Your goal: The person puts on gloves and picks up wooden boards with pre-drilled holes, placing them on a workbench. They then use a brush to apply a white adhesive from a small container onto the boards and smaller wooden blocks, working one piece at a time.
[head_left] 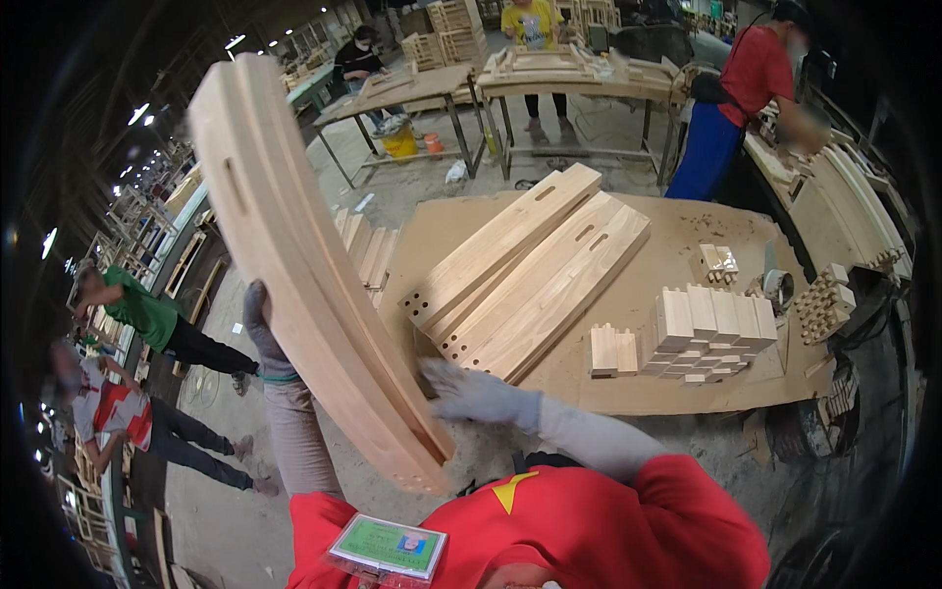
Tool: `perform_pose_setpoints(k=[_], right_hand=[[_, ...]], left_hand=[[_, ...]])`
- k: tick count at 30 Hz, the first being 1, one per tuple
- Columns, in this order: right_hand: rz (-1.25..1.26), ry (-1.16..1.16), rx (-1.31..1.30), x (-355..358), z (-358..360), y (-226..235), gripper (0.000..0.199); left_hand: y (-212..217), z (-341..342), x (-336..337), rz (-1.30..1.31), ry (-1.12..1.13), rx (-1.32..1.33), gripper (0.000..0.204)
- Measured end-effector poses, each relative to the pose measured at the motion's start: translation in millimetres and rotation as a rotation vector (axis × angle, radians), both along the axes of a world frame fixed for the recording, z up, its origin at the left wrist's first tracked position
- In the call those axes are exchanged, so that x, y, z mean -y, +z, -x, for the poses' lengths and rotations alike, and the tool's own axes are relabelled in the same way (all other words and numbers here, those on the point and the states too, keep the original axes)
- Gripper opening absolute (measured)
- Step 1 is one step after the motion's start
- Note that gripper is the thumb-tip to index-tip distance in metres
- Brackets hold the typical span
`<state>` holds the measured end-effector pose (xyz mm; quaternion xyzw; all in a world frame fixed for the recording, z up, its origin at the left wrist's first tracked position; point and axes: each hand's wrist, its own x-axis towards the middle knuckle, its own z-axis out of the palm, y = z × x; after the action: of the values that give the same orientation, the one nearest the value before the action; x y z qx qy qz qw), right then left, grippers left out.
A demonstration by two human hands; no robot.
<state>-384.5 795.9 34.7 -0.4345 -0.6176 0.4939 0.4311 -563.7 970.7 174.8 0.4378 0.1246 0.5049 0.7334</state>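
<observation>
A tall bundle of curved, pale wooden boards (304, 265) stands tilted in front of me. It seems to be two or more pieces face to face, with a slot near the upper end and small holes at the lower end. My left hand (263, 329), in a grey glove, grips the bundle's left edge; its fingers are partly hidden behind the wood. Beside the lower right edge is my gloved right hand (481, 396), slightly blurred, with fingers stretched toward the wood. Whether it touches is unclear. Several similar slotted boards (549, 285) lie on the cardboard-covered table (432, 221).
Small wooden blocks (711, 329) are stacked on the table's right, near a tape roll (778, 287) and more blocks (826, 304). A co-worker in red (760, 74) works at the far right bench. Two people (147, 314) are at the left. Further workbenches (579, 83) stand behind.
</observation>
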Motion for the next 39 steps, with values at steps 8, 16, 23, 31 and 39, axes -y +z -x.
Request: perform_pose_setpoints(k=[8, 16, 23, 31, 39], right_hand=[[0.272, -0.495, -0.196, -130.6, -10.8, 41.0, 0.106], [0.37, -0.755, -0.404, -218.3, -61.3, -16.6, 0.082], [0.02, -1.175, -0.447, -141.2, -98.1, -16.6, 0.05], [0.7, -1.8, 0.424, -52.6, -52.2, -78.0, 0.08], [0.709, -1.564, -0.006, -47.0, -40.2, -126.1, 0.095]], left_hand=[[-23.7, -110.7, -92.3, 0.303, -0.48, -0.587, 0.053], [-114.6, -225.9, -230.3, 0.367, -0.972, -0.673, 0.053], [-163.8, -297.1, -278.0, 0.34, -1.168, -0.723, 0.056], [-204.0, -341.9, -284.5, 0.375, -1.237, -0.68, 0.055], [-221.6, -365.0, -259.3, -0.026, -1.169, -0.756, 0.054]])
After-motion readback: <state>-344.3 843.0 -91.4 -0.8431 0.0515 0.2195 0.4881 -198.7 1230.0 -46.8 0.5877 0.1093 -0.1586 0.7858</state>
